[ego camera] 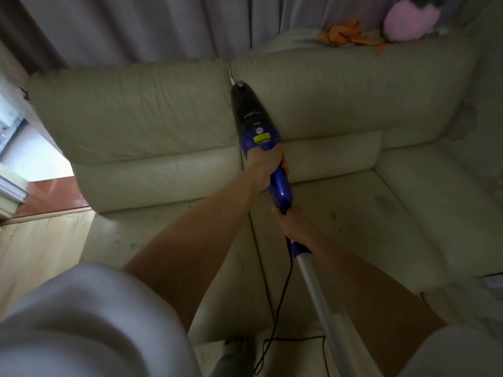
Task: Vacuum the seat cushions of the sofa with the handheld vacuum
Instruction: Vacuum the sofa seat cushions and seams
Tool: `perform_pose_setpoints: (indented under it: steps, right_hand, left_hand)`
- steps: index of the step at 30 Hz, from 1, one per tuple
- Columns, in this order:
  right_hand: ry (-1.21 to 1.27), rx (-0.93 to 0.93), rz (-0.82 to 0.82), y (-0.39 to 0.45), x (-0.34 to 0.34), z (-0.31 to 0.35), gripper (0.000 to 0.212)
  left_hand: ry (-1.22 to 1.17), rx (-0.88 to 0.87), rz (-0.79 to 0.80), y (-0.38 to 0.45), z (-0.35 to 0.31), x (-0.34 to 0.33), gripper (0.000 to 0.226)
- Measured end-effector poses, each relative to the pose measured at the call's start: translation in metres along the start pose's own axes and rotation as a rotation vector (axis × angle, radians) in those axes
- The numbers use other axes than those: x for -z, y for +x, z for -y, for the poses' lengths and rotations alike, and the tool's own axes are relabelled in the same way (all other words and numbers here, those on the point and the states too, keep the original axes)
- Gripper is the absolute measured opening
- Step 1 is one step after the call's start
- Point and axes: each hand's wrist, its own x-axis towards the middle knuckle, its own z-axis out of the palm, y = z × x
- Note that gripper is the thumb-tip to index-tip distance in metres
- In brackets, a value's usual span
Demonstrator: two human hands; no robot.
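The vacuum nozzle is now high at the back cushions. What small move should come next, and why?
Probably lower the vacuum nozzle onto the seat cushion: the left hand and right hand grip it, yet its tip points at the gap between back cushions.

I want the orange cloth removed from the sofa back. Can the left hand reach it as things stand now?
Probably not yet. The left hand grips the vacuum, and the orange cloth lies far off atop the back cushion; nothing blocks the way.

I see open seat cushions (pixel 340 227) both sides of the vacuum (pixel 258 137); back cushions (pixel 136 110) wall off the far edge, and the cord (pixel 280 300) trails across the near edge.
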Motion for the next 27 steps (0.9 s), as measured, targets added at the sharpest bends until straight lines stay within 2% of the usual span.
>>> perform_pose_setpoints:
  steps: [8,20,27]
  right_hand:
    - [-0.057,-0.053,0.068,-0.016,-0.006,-0.029,0.044]
    - [0.068,-0.063,0.175,-0.022,-0.009,-0.046,0.035]
    - [-0.009,-0.128,0.177,-0.03,-0.026,-0.062,0.041]
  left_hand:
    - [0.035,0.087,0.003,-0.011,0.029,-0.009,0.016]
    - [0.122,0.104,-0.075,-0.01,0.05,-0.023,0.01]
    - [0.09,0.145,-0.095,-0.012,0.078,-0.009,0.019]
